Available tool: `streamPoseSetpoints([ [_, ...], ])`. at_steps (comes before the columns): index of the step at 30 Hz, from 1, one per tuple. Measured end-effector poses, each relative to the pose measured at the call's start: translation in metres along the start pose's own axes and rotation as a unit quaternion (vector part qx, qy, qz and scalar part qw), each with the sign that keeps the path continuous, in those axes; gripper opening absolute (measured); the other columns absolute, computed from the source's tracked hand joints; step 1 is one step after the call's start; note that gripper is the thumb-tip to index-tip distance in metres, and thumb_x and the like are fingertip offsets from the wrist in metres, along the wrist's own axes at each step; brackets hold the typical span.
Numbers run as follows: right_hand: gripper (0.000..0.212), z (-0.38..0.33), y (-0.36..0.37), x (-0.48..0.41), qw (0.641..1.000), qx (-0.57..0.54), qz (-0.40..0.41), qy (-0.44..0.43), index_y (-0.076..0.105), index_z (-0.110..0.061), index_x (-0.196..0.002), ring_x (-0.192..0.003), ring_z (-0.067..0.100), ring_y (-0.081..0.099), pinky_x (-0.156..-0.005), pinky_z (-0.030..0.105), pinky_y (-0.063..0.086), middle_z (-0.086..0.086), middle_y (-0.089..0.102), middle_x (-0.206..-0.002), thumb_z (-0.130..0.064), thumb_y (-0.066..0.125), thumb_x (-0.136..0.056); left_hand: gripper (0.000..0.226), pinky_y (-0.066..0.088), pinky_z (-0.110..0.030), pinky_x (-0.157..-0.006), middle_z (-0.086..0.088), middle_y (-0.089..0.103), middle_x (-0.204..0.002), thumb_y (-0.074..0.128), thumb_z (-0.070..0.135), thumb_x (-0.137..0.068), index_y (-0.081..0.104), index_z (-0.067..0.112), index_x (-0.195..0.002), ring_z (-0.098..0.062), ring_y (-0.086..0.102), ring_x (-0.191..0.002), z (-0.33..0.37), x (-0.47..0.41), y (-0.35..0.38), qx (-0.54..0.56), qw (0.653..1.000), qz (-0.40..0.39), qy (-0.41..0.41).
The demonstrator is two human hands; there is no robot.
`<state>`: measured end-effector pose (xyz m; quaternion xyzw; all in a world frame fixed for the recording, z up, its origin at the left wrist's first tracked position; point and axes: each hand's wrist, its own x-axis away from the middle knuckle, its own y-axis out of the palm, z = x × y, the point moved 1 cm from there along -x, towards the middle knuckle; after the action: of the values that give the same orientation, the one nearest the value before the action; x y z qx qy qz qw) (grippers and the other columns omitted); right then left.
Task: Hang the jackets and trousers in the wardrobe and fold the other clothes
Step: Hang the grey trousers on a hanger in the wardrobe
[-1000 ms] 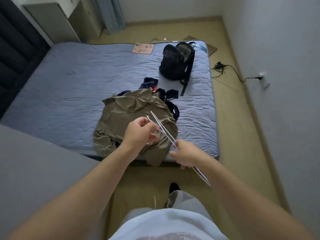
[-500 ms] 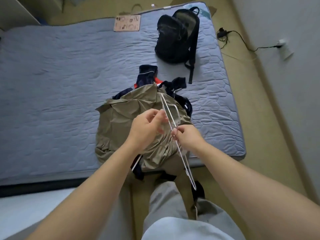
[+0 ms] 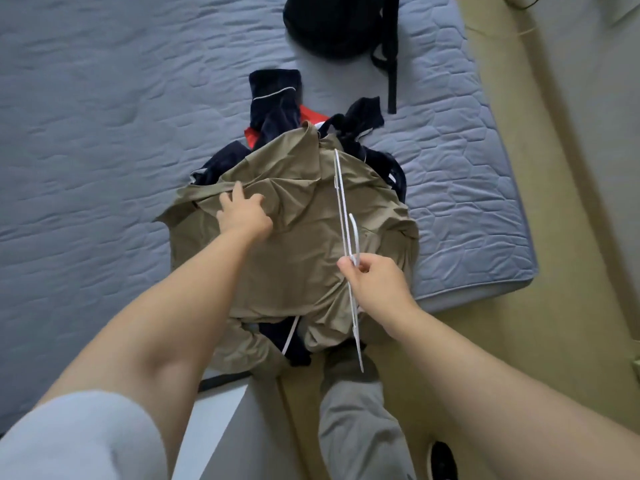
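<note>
A khaki jacket (image 3: 304, 244) lies crumpled on top of a pile of clothes at the near edge of the bed. Dark navy garments (image 3: 273, 102) and a red piece (image 3: 251, 135) stick out from under it. My left hand (image 3: 242, 213) reaches onto the jacket's left part, fingers curled into the fabric. My right hand (image 3: 375, 280) pinches a thin white wire hanger (image 3: 344, 209) near its hook, holding it edge-on above the jacket's right side.
A black backpack (image 3: 332, 22) lies on the blue-grey quilted mattress (image 3: 86, 116) beyond the pile. Tan floor runs along the bed's right side, with a cable (image 3: 519, 5) at the top. My grey-trousered legs (image 3: 360, 417) stand at the bed's edge.
My left hand let go of the hanger and moved left onto the jacket. The right hand keeps the hanger alone. My view came closer and tilted down over the pile.
</note>
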<state>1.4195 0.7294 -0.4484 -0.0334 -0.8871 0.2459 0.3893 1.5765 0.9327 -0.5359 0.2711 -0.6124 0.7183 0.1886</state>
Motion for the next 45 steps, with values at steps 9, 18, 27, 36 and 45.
streamPoseSetpoints([
  [9,0.026,0.012,0.013,-0.012,0.988,-0.102,-0.012,0.113,0.071,-0.005,-0.088,-0.063,0.019,0.074,-0.075,0.053,0.062,0.006,0.068,-0.070,-0.024,0.055,-0.094,0.034,0.040,-0.044,-0.101,-0.014,0.064,-0.120,0.054,0.029,-0.085,0.070,0.015,-0.111,-0.036,0.053,-0.118,-0.028,-0.037,0.015,-0.084,0.996,-0.004,0.027],
  [18,0.027,-0.010,-0.006,0.027,0.997,-0.040,-0.034,0.061,0.066,-0.007,-0.089,-0.065,0.017,0.075,-0.081,0.049,0.061,0.006,0.071,-0.067,-0.031,0.058,-0.099,0.063,0.053,-0.034,-0.072,-0.015,0.068,-0.107,0.076,0.030,-0.083,0.053,0.000,-0.133,-0.029,0.067,-0.092,0.007,0.053,0.004,0.200,0.964,-0.146,-0.095],
  [27,0.021,-0.044,-0.068,0.087,0.990,-0.093,-0.012,0.102,0.061,-0.019,-0.093,-0.076,0.028,0.074,-0.075,0.050,0.063,0.011,0.072,-0.088,-0.026,0.066,-0.074,0.030,0.057,-0.034,-0.077,-0.013,0.073,-0.105,0.060,0.028,-0.097,0.068,0.006,-0.116,-0.024,0.072,-0.090,0.109,0.181,-0.073,0.613,0.685,-0.390,-0.048],
  [36,0.074,-0.014,-0.150,0.150,0.960,-0.221,0.122,0.123,0.052,-0.026,-0.126,-0.109,0.023,0.065,-0.100,0.047,0.052,0.001,0.065,-0.123,-0.044,0.076,-0.059,0.032,0.049,-0.026,-0.055,-0.001,0.043,-0.073,0.036,-0.013,-0.084,0.038,0.016,-0.069,-0.015,0.051,-0.060,0.236,0.287,-0.122,0.678,0.616,-0.400,0.032],
  [45,0.082,0.019,-0.178,0.186,0.923,-0.281,0.192,0.178,0.052,-0.010,-0.143,-0.125,0.029,0.057,-0.106,0.040,0.048,0.009,0.056,-0.144,-0.050,0.061,-0.072,0.029,0.041,-0.022,-0.049,-0.003,0.051,-0.062,0.027,-0.015,-0.076,0.041,0.011,-0.080,-0.016,0.052,-0.050,0.309,0.399,-0.137,0.683,0.552,-0.455,0.147],
])
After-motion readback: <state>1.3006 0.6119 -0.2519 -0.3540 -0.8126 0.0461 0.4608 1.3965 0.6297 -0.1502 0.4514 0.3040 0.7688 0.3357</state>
